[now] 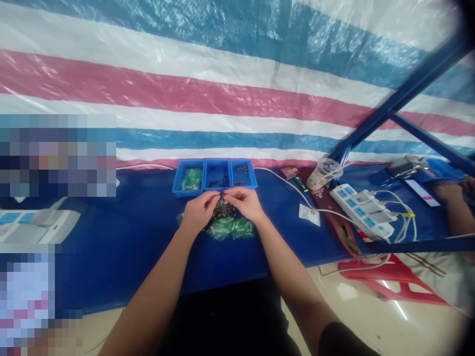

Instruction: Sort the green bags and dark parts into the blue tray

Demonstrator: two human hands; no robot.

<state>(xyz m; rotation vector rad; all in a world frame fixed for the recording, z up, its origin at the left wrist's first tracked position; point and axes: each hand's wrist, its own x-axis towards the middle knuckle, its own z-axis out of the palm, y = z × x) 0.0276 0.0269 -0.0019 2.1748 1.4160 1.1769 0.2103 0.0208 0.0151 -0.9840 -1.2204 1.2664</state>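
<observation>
My left hand [199, 211] and my right hand [245, 201] meet fingertip to fingertip over the blue table, both pinched closed. Whatever is between their fingers is too small to make out. Just beneath them lies a heap of small dark and brassy metal parts [221, 209]. Green-tinted clear plastic packets [227, 228] are spread along the near side of that heap. Beyond my hands three blue bins stand in a row. The left bin [176, 190] holds green plastic packets, the middle bin [217, 163] dark pieces, and the right bin [253, 180] small metal parts.
Right of my hands are a small white packet [309, 215], a plastic cup [322, 174] and a power strip [359, 211] with cables. A blue metal frame [397, 101] rises there, with a phone [422, 193] and another person's arm [456, 210] beyond. Another power strip [65, 225] sits left.
</observation>
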